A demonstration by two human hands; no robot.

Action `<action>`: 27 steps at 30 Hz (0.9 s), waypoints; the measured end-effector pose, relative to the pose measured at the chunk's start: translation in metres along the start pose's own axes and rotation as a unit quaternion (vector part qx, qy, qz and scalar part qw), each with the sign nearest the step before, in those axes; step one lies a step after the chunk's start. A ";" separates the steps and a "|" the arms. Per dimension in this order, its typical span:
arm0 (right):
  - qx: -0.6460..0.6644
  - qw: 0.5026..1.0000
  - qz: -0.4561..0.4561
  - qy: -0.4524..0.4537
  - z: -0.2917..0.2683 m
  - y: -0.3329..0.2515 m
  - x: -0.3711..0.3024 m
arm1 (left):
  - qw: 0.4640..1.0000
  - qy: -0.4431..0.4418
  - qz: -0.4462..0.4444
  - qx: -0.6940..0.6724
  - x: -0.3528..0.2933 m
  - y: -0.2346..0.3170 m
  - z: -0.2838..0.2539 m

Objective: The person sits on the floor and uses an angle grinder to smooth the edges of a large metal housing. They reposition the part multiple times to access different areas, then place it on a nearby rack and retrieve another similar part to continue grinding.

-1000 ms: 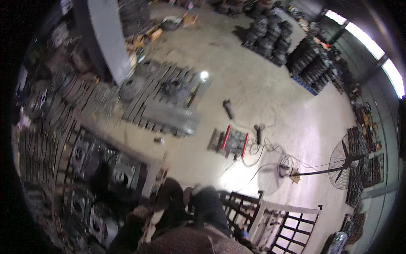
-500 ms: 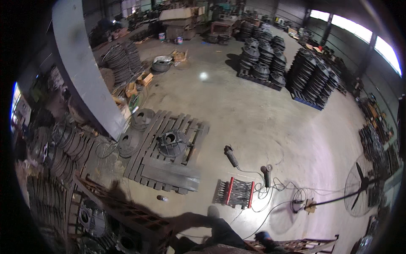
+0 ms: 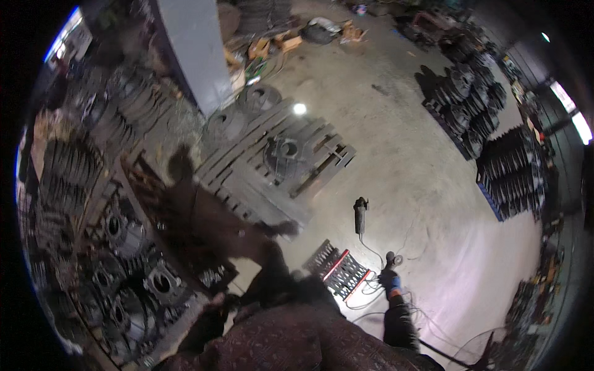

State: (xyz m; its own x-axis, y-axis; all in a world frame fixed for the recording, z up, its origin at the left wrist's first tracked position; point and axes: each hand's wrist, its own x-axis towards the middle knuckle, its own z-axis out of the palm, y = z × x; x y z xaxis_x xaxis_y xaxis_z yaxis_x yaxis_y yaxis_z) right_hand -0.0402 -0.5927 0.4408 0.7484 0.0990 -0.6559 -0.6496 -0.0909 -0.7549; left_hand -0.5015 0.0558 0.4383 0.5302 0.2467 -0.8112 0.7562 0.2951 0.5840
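Note:
My right hand (image 3: 390,282), in a dark glove with blue at the cuff, is at the body of an angle grinder (image 3: 392,259) on the floor. Its fingers appear closed round the tool, whose head shows beyond them. A second angle grinder (image 3: 360,216) lies to the left with its cord trailing. Between my body and the tools sits a low black lattice stand (image 3: 346,275) with red edges. My left hand (image 3: 218,302) is low at the left, beside a rusty metal crate (image 3: 148,213); shade hides its fingers. Dark round castings (image 3: 164,283) fill the crate area.
A wooden pallet (image 3: 247,191) ahead carries one flanged casting (image 3: 288,156). A grey pillar (image 3: 197,55) rises behind it. Stacked castings (image 3: 510,170) stand on pallets at the right. Loose cords (image 3: 371,300) and a standing fan (image 3: 486,349) are at lower right.
My view has tilted down and turned as I bend forward. My right hand has moved from the lower edge out to the nearer grinder. My left hand has come into view by the crate.

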 end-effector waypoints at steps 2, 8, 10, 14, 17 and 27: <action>-0.227 0.969 -0.025 -0.090 0.017 0.042 -0.009 | 0.999 -0.006 0.006 -0.043 0.018 -0.002 0.001; -0.400 0.881 0.167 -0.189 0.072 0.040 -0.016 | 0.958 0.061 -0.019 -0.280 0.067 0.044 -0.007; -0.404 0.878 0.183 -0.182 0.074 0.009 0.017 | 0.932 0.070 -0.038 -0.354 0.077 0.059 -0.005; -0.411 0.854 0.279 -0.153 0.067 -0.054 0.141 | 0.896 0.131 0.021 -0.425 0.085 0.069 0.025; -0.435 0.874 0.146 -0.158 0.104 -0.121 0.284 | 0.912 0.282 -0.077 -0.287 0.072 0.064 0.075; -0.730 0.425 -0.255 -0.470 0.502 -0.249 0.591 | 0.889 0.226 -0.343 -0.204 0.009 0.180 0.349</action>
State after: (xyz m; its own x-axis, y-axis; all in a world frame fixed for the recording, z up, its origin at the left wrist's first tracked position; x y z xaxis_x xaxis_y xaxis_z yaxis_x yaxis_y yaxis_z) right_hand 0.4959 -0.0138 0.2396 -0.0879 0.7647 -0.6384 0.8550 -0.2709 -0.4422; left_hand -0.2268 -0.2106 0.5252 -0.2796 0.1977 -0.9395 0.5908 0.8068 -0.0060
